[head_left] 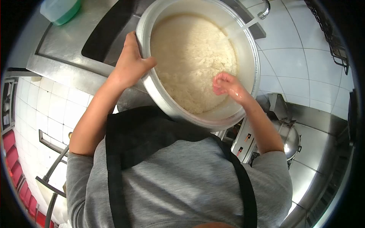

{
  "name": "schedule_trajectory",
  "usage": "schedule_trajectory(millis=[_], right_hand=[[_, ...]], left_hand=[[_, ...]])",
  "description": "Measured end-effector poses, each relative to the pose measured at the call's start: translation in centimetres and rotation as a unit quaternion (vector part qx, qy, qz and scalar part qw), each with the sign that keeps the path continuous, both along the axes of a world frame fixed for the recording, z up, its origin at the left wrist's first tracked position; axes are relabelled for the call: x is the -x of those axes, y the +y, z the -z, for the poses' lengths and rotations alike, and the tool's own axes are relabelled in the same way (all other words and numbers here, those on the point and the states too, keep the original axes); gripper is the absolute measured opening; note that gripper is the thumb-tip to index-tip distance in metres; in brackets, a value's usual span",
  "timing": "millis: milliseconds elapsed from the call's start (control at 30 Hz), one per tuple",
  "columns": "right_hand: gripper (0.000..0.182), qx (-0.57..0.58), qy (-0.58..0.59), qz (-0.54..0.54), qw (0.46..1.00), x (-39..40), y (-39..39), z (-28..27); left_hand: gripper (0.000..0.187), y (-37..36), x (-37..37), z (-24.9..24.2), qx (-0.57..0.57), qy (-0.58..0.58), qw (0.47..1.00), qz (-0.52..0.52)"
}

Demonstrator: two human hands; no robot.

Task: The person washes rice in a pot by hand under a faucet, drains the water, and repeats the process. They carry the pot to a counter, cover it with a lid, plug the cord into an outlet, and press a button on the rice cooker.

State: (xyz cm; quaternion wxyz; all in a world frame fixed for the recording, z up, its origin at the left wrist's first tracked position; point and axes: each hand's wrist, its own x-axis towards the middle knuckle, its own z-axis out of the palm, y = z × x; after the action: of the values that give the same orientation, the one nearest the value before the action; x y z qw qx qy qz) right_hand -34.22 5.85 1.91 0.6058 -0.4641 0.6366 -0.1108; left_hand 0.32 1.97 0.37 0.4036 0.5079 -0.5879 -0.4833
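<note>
**A:** What sits at the centre?

**B:** A large round white pot (197,60), tilted toward the person and filled with wet white rice (190,57) in cloudy water. It is over a steel sink (110,34), its near rim close to the person's chest.

**A:** And the hands?

**B:** The left hand (131,62) is closed around the pot's left rim, thumb hooked over the edge to the inside, fingers outside on the wall. The right hand (228,85) is inside the pot, loosely curled with fingers bent, touching the rice near the right inner wall. It grips nothing I can make out.

**A:** What is at the edges?

**B:** A thin stream of water (243,26) falls from a tap (264,11) at the upper right into the far side of the pot. The steel surface (64,49) around the sink runs off to the upper left, where a translucent container with a green base (61,10) stands near the far edge, well apart from the pot.

**A:** Any open room?

**B:** Bare steel lies between the container and the sink. Left of the person there is white tiled floor (45,110). To the right, below the pot, a round steel vessel (289,136) stands close beside the person's right elbow, so that side is tighter.
</note>
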Motion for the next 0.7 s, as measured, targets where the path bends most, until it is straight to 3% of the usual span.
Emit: schedule_trajectory(millis=[33,100,133,200,300,400,500,600,667,700], right_hand=[[0.027,0.001,0.047,-0.150,0.987,0.3,0.1,0.4],[0.018,0.006,0.141,-0.438,0.888,1.0,0.4,1.7],[0.016,0.006,0.082,-0.467,0.881,-0.5,0.7,2.1],[0.026,-0.133,0.041,-0.408,0.902,-3.8,-0.1,3.3],[0.036,-0.127,-0.103,-0.252,0.954,-10.4,-2.0,3.6],[0.037,-0.126,-0.332,-0.018,0.935,-14.4,-6.4,5.5],[0.037,-0.077,-0.353,0.117,0.925,-14.6,-13.9,8.3],[0.038,0.020,-0.389,0.267,0.881,-13.2,-18.9,8.4],[0.038,0.086,-0.370,0.294,0.877,-9.4,-21.8,9.2],[0.038,0.117,-0.303,0.315,0.892,-7.9,-21.5,7.8]], left_hand=[[0.071,0.0,0.0,0.1,0.004,0.003,1.000,0.001],[0.071,0.0,0.1,0.2,0.006,-0.002,1.000,-0.005],[0.072,0.0,0.1,0.2,0.006,-0.004,1.000,-0.009],[0.072,0.0,0.1,0.1,0.004,-0.010,1.000,-0.009],[0.072,-0.1,0.1,0.7,0.025,-0.030,0.999,-0.017],[0.072,-0.2,0.0,0.9,0.033,-0.027,0.999,-0.020],[0.073,-0.1,0.1,0.5,0.027,-0.039,0.999,-0.019],[0.073,-0.2,0.0,0.7,0.021,-0.050,0.998,-0.016],[0.073,-0.2,-0.1,0.8,0.027,-0.046,0.998,-0.014],[0.073,-0.2,-0.1,0.9,0.035,-0.039,0.999,-0.014]])
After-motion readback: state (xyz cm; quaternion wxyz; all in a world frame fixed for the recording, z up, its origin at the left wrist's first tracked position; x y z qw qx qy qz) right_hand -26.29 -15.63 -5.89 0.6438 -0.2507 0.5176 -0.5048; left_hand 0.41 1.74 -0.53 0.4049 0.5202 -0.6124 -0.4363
